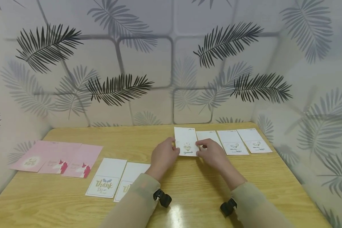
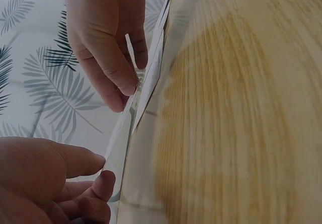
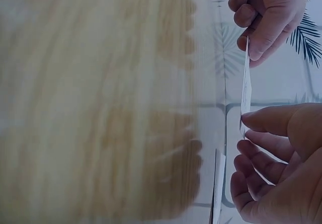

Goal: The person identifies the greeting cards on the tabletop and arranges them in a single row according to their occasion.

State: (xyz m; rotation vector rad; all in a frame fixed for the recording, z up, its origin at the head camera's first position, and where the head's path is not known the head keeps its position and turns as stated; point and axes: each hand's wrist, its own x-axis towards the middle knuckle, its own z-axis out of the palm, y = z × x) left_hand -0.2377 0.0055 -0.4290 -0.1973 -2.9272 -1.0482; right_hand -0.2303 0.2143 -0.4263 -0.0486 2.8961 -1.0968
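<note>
Between both hands is a white card (image 1: 186, 139) with a gold diamond drawing and dark lettering, seen nearly edge-on in the right wrist view. My left hand (image 1: 164, 154) pinches its left edge between thumb and fingers. At the card's right edge, my right hand (image 1: 212, 153) pinches it the same way. The wrist views show the card held a little above the table. Just right of it lies another white card (image 1: 208, 135), partly hidden by the right hand. Two more white cards (image 1: 233, 142) with heart lettering continue the row.
On the wooden table (image 1: 188, 196), three overlapping pink cards (image 1: 71, 152) lie at the left. Two white "thank you" cards (image 1: 108, 167) are nearer, one partly covered by the left sleeve. A leaf-patterned wall (image 1: 148, 104) stands behind the table's back edge.
</note>
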